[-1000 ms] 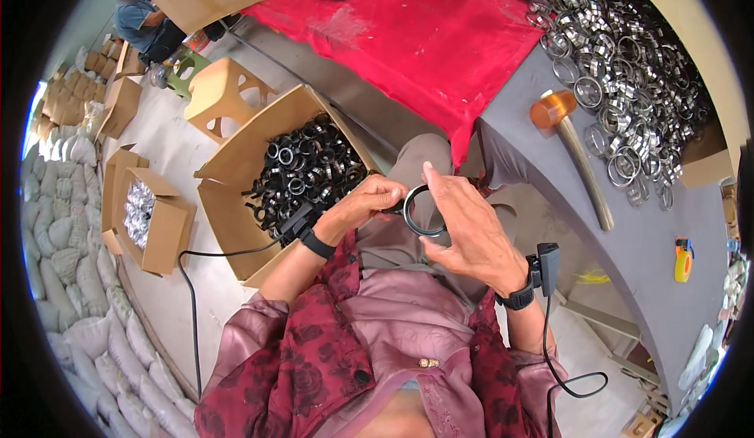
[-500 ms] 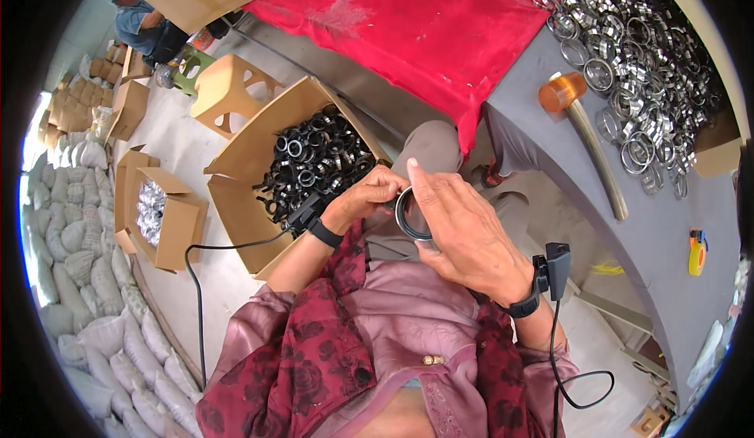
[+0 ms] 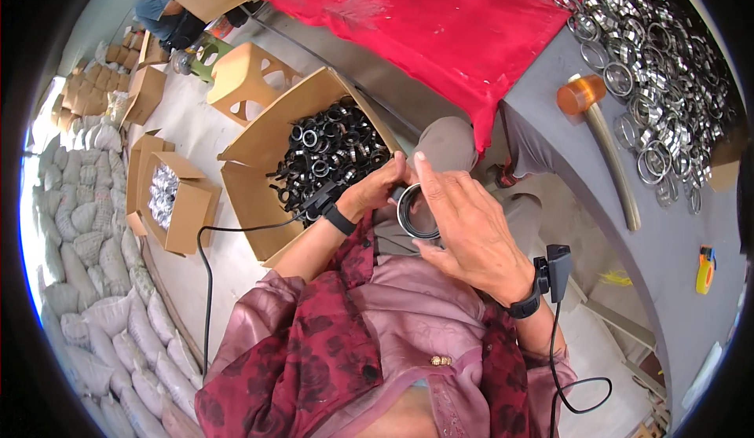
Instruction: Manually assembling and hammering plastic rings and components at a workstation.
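In front of my lap is a ring (image 3: 404, 216) with a dark rim and a shiny metal inner band. My left hand (image 3: 381, 189) is closed on its left side, where a small black part shows by the fingertips. Around the ring's right side is my right hand (image 3: 475, 234), long fingers nearly straight along the upper edge and thumb at the lower edge. The right palm partly hides the ring. To the left of my left hand, an open cardboard box (image 3: 247, 194) holds many black parts with rings (image 3: 326, 151).
On the grey tabletop (image 3: 667, 281) at the right are a mallet (image 3: 609, 151), a heap of metal rings (image 3: 652, 84) and a yellow-orange cutter (image 3: 705, 271). A red cloth (image 3: 424, 29) lies ahead. Stools (image 3: 247, 76), boxes and stacked sacks (image 3: 94, 218) stand left; a person (image 3: 161, 18) is at far left.
The surroundings have shifted right in the picture as the view turned. Both hands keep the ring between them in nearly the same pose; the left fingertips have risen slightly.
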`<state>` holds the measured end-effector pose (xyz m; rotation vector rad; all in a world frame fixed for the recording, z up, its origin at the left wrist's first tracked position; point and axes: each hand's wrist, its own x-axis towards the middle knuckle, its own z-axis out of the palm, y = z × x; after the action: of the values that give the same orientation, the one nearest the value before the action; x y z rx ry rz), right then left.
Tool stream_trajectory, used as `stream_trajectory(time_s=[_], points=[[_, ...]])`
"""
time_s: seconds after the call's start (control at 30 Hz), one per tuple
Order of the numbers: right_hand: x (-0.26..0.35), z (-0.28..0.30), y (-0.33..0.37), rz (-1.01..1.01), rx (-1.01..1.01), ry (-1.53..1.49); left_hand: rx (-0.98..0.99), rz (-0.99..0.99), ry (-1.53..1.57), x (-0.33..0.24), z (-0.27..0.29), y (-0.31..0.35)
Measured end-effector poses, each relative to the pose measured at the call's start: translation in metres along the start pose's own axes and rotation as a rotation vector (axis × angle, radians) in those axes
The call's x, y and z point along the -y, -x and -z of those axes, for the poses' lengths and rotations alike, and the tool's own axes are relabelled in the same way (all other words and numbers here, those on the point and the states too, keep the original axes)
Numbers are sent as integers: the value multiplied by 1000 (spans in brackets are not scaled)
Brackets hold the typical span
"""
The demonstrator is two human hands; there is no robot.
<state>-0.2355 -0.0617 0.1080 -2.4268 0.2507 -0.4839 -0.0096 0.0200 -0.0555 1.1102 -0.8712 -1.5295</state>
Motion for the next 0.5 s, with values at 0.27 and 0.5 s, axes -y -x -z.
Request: stream_trajectory(time_s=[0.27, 0.5], points=[[-6, -5, 6, -5, -23, 8, 279, -80, -197, -21, 9, -13], [-6, -5, 4, -15, -13, 26, 239, -20, -157, -19, 7, -9]])
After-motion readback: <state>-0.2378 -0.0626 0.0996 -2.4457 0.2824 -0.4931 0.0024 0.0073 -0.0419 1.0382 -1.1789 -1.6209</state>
